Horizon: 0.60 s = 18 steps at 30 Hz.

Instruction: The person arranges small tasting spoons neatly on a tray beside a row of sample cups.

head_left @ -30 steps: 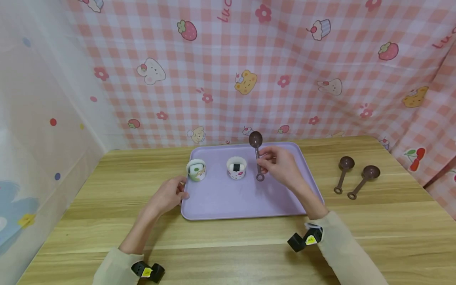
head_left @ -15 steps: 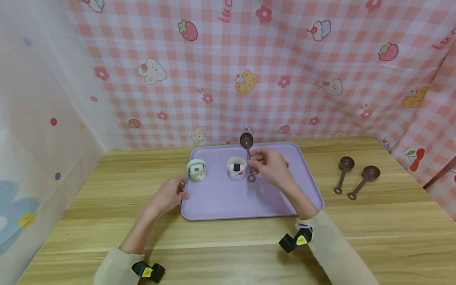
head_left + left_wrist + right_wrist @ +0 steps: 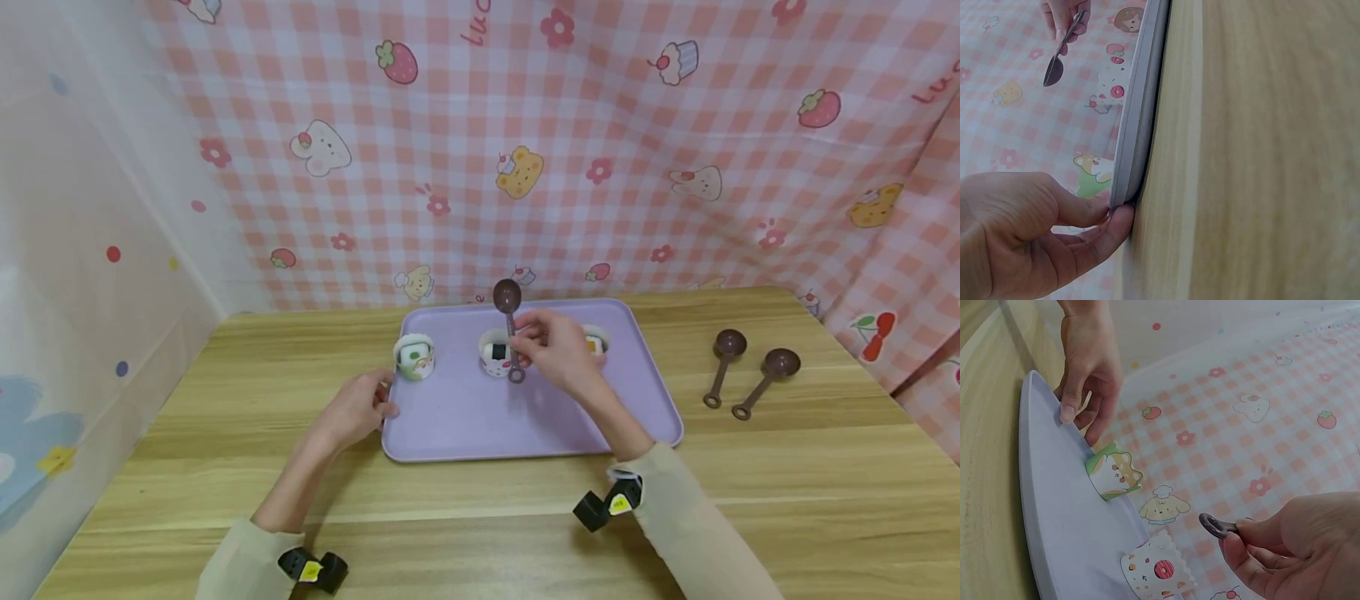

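My right hand (image 3: 558, 350) pinches a dark brown measuring spoon (image 3: 507, 297) by its handle, bowl end away from me, held above the tray. Just left of the handle stands a paper cup (image 3: 496, 367) holding a white piece with a black band. With thumb and fingers, my left hand (image 3: 1041, 231) grips the left edge of the lilac tray (image 3: 450, 433). Close to that hand, a green-patterned paper cup (image 3: 1113, 474) holds a white piece with a green spot. A third cup (image 3: 597, 340), with a yellow-topped piece, is partly hidden behind my right hand.
Two more brown measuring spoons (image 3: 726, 354) (image 3: 772, 373) lie on the wooden table (image 3: 480, 533) to the right of the tray. A checked cloth (image 3: 450, 125) hangs right behind the table's far edge.
My right hand has moved left with the measuring spoon, from right of the middle cup to beside it. The third cup has come into view behind that hand. My left hand stays put.
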Motion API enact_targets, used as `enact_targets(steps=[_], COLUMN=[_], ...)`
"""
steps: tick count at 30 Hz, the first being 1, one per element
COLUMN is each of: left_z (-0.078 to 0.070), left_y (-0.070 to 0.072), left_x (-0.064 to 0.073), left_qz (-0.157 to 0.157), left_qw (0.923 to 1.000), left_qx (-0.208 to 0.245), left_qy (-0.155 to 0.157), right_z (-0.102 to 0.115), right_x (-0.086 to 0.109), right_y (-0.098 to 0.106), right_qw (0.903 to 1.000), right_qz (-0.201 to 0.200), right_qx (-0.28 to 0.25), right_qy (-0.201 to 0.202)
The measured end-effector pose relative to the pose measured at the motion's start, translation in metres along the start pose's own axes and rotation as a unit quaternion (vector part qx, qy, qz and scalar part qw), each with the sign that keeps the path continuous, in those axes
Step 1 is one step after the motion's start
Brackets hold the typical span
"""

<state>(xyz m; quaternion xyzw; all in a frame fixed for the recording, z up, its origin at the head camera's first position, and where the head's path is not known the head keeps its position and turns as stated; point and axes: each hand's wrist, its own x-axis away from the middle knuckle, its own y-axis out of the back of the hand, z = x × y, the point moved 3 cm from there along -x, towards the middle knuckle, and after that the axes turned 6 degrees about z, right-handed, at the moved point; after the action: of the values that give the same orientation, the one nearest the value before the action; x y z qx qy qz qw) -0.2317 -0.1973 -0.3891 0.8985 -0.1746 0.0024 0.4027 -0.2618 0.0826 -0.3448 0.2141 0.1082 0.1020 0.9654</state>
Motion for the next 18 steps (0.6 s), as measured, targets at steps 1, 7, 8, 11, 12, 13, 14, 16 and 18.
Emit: enact_targets(steps=[1, 7, 8, 11, 12, 13, 14, 16, 18], left_z=[0.000, -0.001, -0.001, -0.002, -0.002, -0.002, -0.002, -0.003, -0.002], left_y=[0.000, 0.000, 0.000, 0.001, 0.001, 0.001, 0.001, 0.001, 0.001], left_x=[0.000, 0.001, 0.001, 0.001, 0.001, 0.001, 0.001, 0.001, 0.001], left_qz=[0.000, 0.001, 0.001, 0.003, 0.003, 0.003, 0.003, 0.003, 0.002], left_qw=[1.0000, 1.0000, 1.0000, 1.0000, 1.0000, 1.0000, 1.0000, 1.0000, 1.0000], left_qx=[-0.001, -0.003, -0.003, -0.003, -0.002, -0.002, -0.002, -0.002, -0.002], left_qy=[0.000, -0.001, 0.000, 0.002, 0.002, 0.002, 0.001, -0.002, -0.003], right_z=[0.000, 0.001, 0.001, 0.000, 0.000, 0.000, 0.001, 0.001, 0.002], right_x=[0.000, -0.004, -0.004, -0.006, -0.006, -0.006, -0.006, -0.006, -0.007], right_y=[-0.001, -0.007, -0.009, -0.011, -0.012, -0.013, -0.013, -0.015, -0.017], right_qw=[1.0000, 0.9999, 0.9999, 0.9999, 0.9999, 0.9999, 0.9999, 0.9999, 0.9999], right_qz=[-0.001, -0.003, -0.004, -0.004, -0.003, -0.003, -0.002, -0.001, 0.000], right_qx=[-0.003, -0.015, -0.015, -0.010, -0.009, -0.009, -0.007, -0.003, -0.005], right_qy=[0.002, 0.007, 0.007, 0.010, 0.009, 0.009, 0.010, 0.011, 0.012])
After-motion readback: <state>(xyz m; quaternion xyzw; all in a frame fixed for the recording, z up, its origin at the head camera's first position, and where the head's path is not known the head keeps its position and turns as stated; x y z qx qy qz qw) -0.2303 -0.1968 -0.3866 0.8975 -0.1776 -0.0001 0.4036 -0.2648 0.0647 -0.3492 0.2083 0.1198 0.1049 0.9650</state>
